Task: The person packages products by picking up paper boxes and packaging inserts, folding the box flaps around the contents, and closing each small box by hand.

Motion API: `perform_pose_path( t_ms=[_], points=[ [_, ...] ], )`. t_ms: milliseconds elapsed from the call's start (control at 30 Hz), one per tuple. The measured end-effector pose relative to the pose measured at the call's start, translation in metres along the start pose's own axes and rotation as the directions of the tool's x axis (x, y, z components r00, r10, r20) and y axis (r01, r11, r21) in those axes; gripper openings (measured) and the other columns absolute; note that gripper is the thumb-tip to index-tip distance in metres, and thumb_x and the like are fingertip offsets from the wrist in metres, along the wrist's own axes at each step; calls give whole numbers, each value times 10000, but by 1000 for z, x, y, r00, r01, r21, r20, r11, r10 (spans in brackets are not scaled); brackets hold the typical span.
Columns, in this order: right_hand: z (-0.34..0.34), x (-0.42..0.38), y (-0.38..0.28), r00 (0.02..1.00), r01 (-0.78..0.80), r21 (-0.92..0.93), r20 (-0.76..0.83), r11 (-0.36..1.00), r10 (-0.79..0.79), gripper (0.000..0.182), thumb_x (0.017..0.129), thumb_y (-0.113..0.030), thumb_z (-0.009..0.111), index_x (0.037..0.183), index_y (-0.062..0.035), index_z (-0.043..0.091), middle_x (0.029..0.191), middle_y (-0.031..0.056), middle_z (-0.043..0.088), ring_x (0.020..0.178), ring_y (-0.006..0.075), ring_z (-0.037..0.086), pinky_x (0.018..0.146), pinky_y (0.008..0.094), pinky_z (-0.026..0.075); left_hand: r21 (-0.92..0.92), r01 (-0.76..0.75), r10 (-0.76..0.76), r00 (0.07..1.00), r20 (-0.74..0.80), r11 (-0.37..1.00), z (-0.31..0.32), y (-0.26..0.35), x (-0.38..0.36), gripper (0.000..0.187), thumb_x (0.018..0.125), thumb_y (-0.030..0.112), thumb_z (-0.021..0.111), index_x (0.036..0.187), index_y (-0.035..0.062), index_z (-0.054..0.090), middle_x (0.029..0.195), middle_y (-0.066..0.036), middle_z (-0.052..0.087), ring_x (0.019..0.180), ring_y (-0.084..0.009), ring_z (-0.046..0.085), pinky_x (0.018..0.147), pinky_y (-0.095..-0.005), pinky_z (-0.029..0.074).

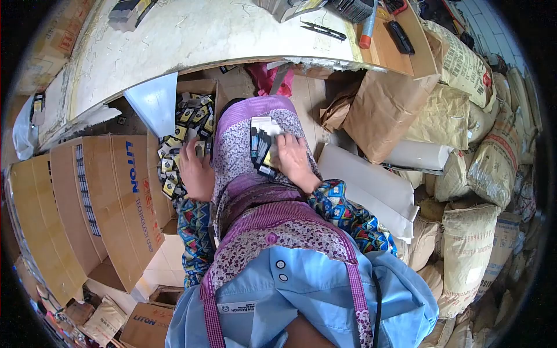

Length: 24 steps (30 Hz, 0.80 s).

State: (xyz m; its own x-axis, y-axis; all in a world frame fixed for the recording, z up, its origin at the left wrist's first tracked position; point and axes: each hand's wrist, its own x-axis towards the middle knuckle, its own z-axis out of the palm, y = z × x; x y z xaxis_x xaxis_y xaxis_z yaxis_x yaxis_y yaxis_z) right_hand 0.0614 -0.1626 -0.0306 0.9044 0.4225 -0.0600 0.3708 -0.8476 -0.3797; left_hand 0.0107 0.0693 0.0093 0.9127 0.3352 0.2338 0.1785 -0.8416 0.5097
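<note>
to the left of the left hand, well apart from it, stood an open cardboard carton (136, 197) with blue "liton" lettering on its side. nearer that hand, a pale blue sheet (152, 100) leaned down from the table edge, beyond the fingers and a little left. directly under and around the left hand (197, 174) lay a heap of small black-and-yellow packets (169, 165), filling a second box (198, 87) beside the person's lap. the left fingers were bent and spread somewhat over the heap; whether they had closed on a packet i could not tell. between the two hands, a purple flowered apron (235, 136) covered the lap, and on it, just left of the right fingers, sat a fanned pile of flat packets (262, 145), white at the far end and mostly black toward the body. the right hand (295, 159) touched the right side of this pile, its fingers curved over the edge; the thumb was hidden, so how tightly it gripped could not be told. beyond both hands stretched a pale worktable (232, 37), with black snips (324, 30) lying farther out than the right hand. to the right of that hand lay a white sheet (362, 180), with brown paper (386, 110) beyond it and, farther right, a bulging sack (470, 255).
</note>
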Motion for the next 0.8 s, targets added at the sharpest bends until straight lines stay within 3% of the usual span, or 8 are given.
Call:
perform_pose_path(
  t_ms=[133,233,300,433,500,567,633,800],
  points=[
    [-5,2,-4,993,36,48,-115,998,-31,277,641,-180,704,868,-47,615,957,107,537,869,267,516,798,376,337,-308,12,44,984,173,951,28,15,-14,314,773,100,643,1063,-6,586,1123,-185,555,1011,-363,538,873,-419,435],
    [-20,6,-11,965,42,239,-262,970,22,132,690,-142,688,774,-59,630,846,71,551,786,236,520,762,350,368,-355,-269,355,913,202,895,41,54,-21,469,735,180,714,1139,-2,558,1182,-195,542,1040,-341,567,843,-390,479],
    [-17,9,-8,994,-107,798,83,593,68,140,754,-133,680,853,-50,628,879,72,583,855,183,546,783,293,404,-363,-37,185,905,382,931,34,72,-22,542,730,192,719,1185,-7,500,1138,-221,551,980,-349,590,795,-410,490],
    [-21,4,-12,985,-148,831,175,536,0,168,833,-110,628,969,-20,587,841,33,602,829,82,529,718,231,430,-397,31,100,948,303,917,48,63,-23,494,788,140,656,1216,1,451,1090,-237,555,933,-341,601,768,-396,489],
    [-19,5,-10,983,-147,843,182,517,-17,162,859,-101,599,999,-25,570,874,31,595,827,90,531,726,237,436,-516,277,-17,892,452,810,49,58,-23,387,843,72,567,1204,-6,452,1059,-216,568,898,-302,615,756,-354,489],
    [-3,4,-7,968,-185,907,101,378,231,153,885,-104,563,1016,-28,543,900,26,576,811,99,526,720,239,436,-587,285,15,892,452,758,52,53,-24,352,877,15,498,1220,-9,427,1045,-172,588,905,-225,607,779,-298,474],
    [-23,5,-20,957,-193,925,103,328,272,159,892,-87,533,1038,-27,512,901,70,589,844,147,547,782,276,434,-829,493,-12,861,508,263,56,56,-24,347,888,-4,476,1229,-15,411,1055,-143,589,933,-167,582,819,-264,455],
    [-18,4,-11,995,-99,915,81,391,63,168,929,-100,481,1071,-29,535,919,28,571,919,121,529,831,259,412,-840,453,64,868,492,299,60,48,-26,287,865,-45,493,1146,-10,442,974,-116,582,868,-132,584,755,-235,464]
  ],
)
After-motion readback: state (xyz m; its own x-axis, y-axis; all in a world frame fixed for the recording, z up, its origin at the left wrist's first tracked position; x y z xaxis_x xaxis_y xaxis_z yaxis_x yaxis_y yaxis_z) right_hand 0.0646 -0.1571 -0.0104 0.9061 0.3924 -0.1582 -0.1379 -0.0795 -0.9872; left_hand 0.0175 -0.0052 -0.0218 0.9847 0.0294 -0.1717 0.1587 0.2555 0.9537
